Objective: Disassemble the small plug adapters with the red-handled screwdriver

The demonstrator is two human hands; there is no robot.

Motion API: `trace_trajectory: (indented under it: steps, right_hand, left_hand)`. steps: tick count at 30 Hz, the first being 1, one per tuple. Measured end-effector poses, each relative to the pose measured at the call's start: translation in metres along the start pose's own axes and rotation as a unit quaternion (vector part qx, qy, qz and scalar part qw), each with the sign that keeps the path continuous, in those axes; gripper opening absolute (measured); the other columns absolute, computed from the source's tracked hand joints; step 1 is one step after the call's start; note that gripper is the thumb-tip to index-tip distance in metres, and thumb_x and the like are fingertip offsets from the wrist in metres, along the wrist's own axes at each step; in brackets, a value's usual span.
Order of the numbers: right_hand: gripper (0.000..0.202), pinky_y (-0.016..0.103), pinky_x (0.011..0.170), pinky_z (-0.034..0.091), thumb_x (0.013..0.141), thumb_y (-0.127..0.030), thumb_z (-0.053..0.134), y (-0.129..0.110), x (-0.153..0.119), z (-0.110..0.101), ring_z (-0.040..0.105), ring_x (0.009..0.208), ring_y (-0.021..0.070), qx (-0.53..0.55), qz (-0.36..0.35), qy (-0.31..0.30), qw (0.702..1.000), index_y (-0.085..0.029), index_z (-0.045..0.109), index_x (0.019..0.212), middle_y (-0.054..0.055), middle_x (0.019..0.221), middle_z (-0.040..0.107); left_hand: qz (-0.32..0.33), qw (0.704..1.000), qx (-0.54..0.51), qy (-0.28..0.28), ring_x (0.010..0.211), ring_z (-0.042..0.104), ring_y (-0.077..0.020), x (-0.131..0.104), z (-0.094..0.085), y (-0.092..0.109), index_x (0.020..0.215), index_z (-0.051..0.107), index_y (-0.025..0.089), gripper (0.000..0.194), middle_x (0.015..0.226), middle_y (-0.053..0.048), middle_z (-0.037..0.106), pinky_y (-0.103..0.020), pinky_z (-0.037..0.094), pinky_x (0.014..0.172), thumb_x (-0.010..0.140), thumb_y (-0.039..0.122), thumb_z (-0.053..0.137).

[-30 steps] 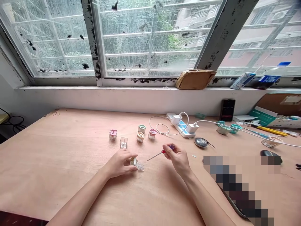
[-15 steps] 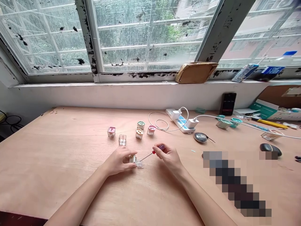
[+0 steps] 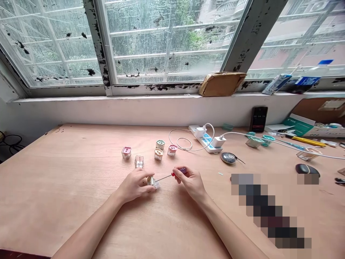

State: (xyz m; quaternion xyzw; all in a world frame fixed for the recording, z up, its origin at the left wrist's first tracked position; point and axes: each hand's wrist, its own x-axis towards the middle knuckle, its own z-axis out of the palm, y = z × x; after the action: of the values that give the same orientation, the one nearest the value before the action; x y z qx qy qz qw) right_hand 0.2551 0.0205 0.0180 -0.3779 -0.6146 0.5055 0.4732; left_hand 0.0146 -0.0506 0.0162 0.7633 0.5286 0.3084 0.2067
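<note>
My left hand (image 3: 134, 186) grips a small clear box with a pale inner part (image 3: 150, 180) between thumb and fingers, low over the wooden table. Beside it sits a clear plastic piece (image 3: 156, 184). A screwdriver (image 3: 173, 174) with a red and purple handle is pinched in my right hand (image 3: 191, 180); its thin shaft points left and its tip reaches the box. Farther back stand a clear open box (image 3: 139, 161), a pink-topped box (image 3: 126, 152), an orange-topped box (image 3: 158, 154), a green-topped box (image 3: 160, 144) and another pink-topped box (image 3: 172, 150).
A power strip (image 3: 206, 139) with white plugs and cables lies behind my right hand. To the right are a round dark object (image 3: 228, 157), a black mouse (image 3: 307, 170), a phone (image 3: 258, 119), a yellow pen (image 3: 307, 140) and a blurred-out patch.
The screwdriver has moved left and lies flatter, its tip now closer to the box. My right hand has shifted slightly left, and the whole view has moved a little.
</note>
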Motion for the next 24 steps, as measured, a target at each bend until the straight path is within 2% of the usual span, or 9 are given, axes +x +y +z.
trace_trajectory:
  steps: [5,15,18,21,24]
  right_hand:
    - [0.049,0.025,0.048,0.046,0.073,-0.064,0.08,-0.001,0.0,0.003,0.054,0.048,0.0121,0.031,0.0,0.007,1.0,-0.016,0.07,0.072,0.003,0.059,0.063]
    - [0.052,0.027,0.046,0.048,0.074,-0.068,0.076,0.003,0.0,0.005,0.054,0.046,0.0139,0.012,-0.019,0.04,0.999,-0.017,0.069,0.074,0.003,0.059,0.063]
    - [0.05,0.027,0.045,0.048,0.075,-0.066,0.077,0.002,0.0,0.005,0.054,0.046,0.0138,0.022,-0.02,0.048,0.998,-0.017,0.069,0.074,0.003,0.06,0.063]
    - [0.047,0.027,0.045,0.046,0.075,-0.063,0.078,-0.001,-0.002,0.006,0.054,0.047,0.0138,0.041,-0.025,0.059,0.997,-0.017,0.069,0.072,0.003,0.059,0.063]
    - [0.044,0.027,0.047,0.047,0.077,-0.06,0.078,-0.006,-0.003,0.005,0.054,0.047,0.0138,0.049,-0.033,0.069,0.996,-0.017,0.069,0.071,0.002,0.057,0.062]
  left_hand:
    - [-0.019,0.999,-0.014,0.04,0.096,0.067,-0.022,-0.001,-0.001,0.001,0.121,0.07,0.022,0.039,0.106,-0.006,0.075,-0.033,0.052,0.088,0.085,0.036,0.076]
    - [-0.038,0.996,-0.057,0.059,0.098,0.069,-0.0236,-0.003,-0.001,0.0,0.115,0.071,0.022,0.033,0.106,-0.007,0.075,-0.038,0.054,0.091,0.085,0.036,0.075]
    - [-0.058,0.984,-0.154,0.064,0.1,0.07,-0.0236,-0.003,0.002,-0.002,0.114,0.071,0.019,0.037,0.11,-0.009,0.074,-0.039,0.057,0.094,0.083,0.039,0.077]
    - [-0.096,0.951,-0.288,0.058,0.104,0.071,-0.0245,-0.002,0.006,-0.004,0.114,0.069,0.017,0.045,0.111,-0.01,0.073,-0.041,0.06,0.095,0.078,0.043,0.08]
    - [-0.123,0.924,-0.356,0.064,0.103,0.071,-0.0242,0.0,0.01,-0.005,0.111,0.068,0.016,0.049,0.106,-0.009,0.074,-0.042,0.06,0.094,0.074,0.044,0.084]
